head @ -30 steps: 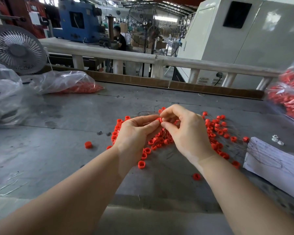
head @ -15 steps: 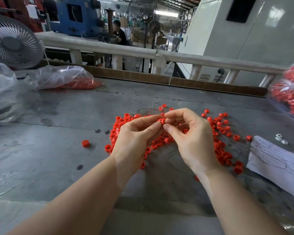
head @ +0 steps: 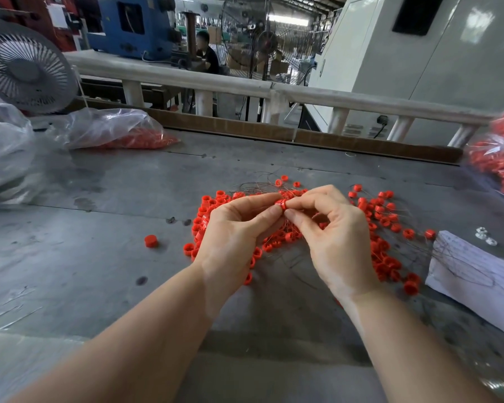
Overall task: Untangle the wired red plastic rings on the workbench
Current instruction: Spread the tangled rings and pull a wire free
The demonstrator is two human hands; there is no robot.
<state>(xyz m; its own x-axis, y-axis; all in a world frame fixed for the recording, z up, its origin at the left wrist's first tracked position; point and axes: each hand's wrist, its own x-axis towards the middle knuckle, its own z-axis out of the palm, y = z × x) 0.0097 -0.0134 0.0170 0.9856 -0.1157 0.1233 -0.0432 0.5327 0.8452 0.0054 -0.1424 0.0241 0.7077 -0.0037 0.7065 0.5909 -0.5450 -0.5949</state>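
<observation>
A tangle of several small red plastic rings strung on thin wires lies spread across the grey workbench. My left hand and my right hand meet above the pile. Both pinch one red ring between thumb and fingertips, the left from the left side, the right from the right. Thin wires trail from the pile behind the hands. The rings under my hands are partly hidden.
One loose red ring lies left of the pile. A clear bag of red parts and a fan stand at the back left. Another bag of red parts hangs at the right. White paper lies at the right front.
The view has tilted slightly. My hands keep pinching the same red ring, with the right fingers shifted a little around it. The pile has barely moved.
</observation>
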